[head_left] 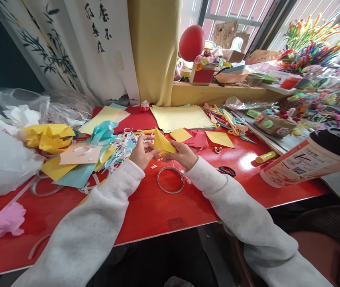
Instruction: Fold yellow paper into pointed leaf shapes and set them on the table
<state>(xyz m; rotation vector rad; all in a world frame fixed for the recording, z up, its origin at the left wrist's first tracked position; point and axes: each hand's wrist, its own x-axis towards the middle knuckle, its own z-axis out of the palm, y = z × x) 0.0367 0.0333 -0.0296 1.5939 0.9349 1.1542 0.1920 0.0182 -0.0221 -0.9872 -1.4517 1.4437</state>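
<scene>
A folded piece of yellow paper [161, 142] is held up between my two hands above the red table, its point upward. My left hand [142, 152] pinches its lower left edge with thumb and fingers. On the other side, my right hand [184, 153] grips the lower right corner, with some fingers behind the paper. Just below the hands a thin round ring [170, 192] lies flat on the table. Beyond them are a yellow paper square [181, 135], red paper pieces [198, 138] and another yellow square [220, 139].
Paper strips and coloured sheets [80, 153] pile up left, beside a white plastic bag [5, 155]. Black-handled scissors [227, 171] lie near my right sleeve. A large cup [310, 159] and a yellow glue stick [266, 157] are at right. Cream sheets [181, 116] lie at the back.
</scene>
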